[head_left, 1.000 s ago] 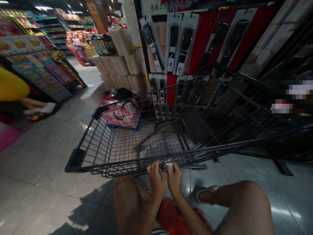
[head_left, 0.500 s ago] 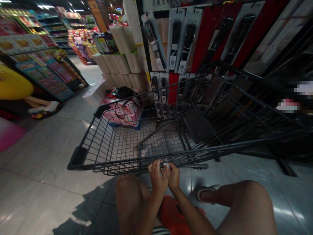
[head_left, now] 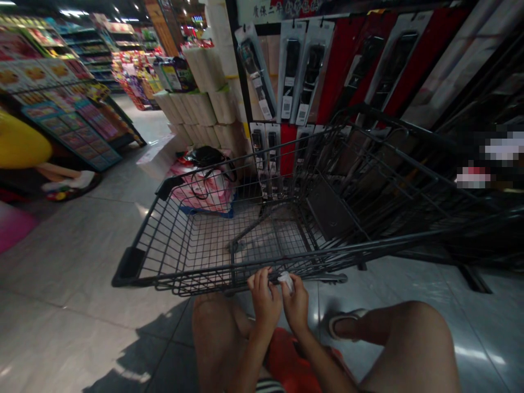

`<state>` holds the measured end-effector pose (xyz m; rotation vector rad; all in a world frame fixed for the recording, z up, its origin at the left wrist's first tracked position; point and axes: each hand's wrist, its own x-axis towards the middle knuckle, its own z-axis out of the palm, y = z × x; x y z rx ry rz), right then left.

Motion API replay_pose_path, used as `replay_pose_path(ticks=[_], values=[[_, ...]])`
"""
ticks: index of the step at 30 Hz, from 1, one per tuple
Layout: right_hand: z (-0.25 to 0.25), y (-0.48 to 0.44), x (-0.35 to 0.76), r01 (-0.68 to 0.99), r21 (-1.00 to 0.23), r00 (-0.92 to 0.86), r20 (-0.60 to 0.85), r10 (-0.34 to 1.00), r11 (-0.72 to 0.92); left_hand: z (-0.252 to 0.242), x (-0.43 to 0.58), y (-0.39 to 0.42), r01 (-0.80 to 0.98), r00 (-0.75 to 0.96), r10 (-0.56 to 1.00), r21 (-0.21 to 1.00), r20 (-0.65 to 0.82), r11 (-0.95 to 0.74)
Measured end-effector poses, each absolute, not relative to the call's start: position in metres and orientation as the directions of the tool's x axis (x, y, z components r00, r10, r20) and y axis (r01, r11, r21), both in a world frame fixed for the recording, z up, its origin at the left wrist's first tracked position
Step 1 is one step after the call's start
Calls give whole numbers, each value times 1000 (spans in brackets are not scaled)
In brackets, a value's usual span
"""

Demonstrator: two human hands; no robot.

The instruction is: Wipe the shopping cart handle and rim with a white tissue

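A dark wire shopping cart (head_left: 172,275) stretches across the view before my knees, its near side closest to me. My left hand (head_left: 265,299) is closed with its fingers curled at the wires of that near side. Beside it, my right hand (head_left: 296,300) pinches a crumpled white tissue (head_left: 286,280) against or close to the same wires; whether the tissue touches them I cannot tell. The two hands are slightly apart. Through the mesh, the cart's basket floor shows.
Packaged watch-like straps (head_left: 291,71) hang on a red display behind the cart. Stacked paper rolls (head_left: 200,106) and a pink package (head_left: 204,191) with a black bag (head_left: 207,156) stand beyond it. A goods rack (head_left: 77,120) is at left, on the tiled floor (head_left: 61,267).
My right hand has moved slightly right, away from my left hand, and more of the white tissue shows. My left hand stays at the cart's wires.
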<state>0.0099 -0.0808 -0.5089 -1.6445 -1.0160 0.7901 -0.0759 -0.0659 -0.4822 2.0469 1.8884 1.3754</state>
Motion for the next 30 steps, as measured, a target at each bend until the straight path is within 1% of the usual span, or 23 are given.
replay_pose_path(ticks=[7,14,19,24,30], values=[[-486,-82,26,200,-962,579,-37,815,-186,-485,-75,-66,772,-153,823,586,547,-246],[-485,-70,25,150,-970,632,-54,773,-190,-484,-75,-65,771,-147,820,583,553,-255],[-488,-67,21,159,-968,621,-54,782,-193,-484,-76,-66,764,-155,832,599,533,-242],[-493,-66,19,181,-970,577,-29,816,-162,-485,-75,-65,756,-170,837,613,520,-228],[-515,-65,13,188,-970,531,-30,847,-153,-484,-76,-65,749,-175,845,625,505,-218]])
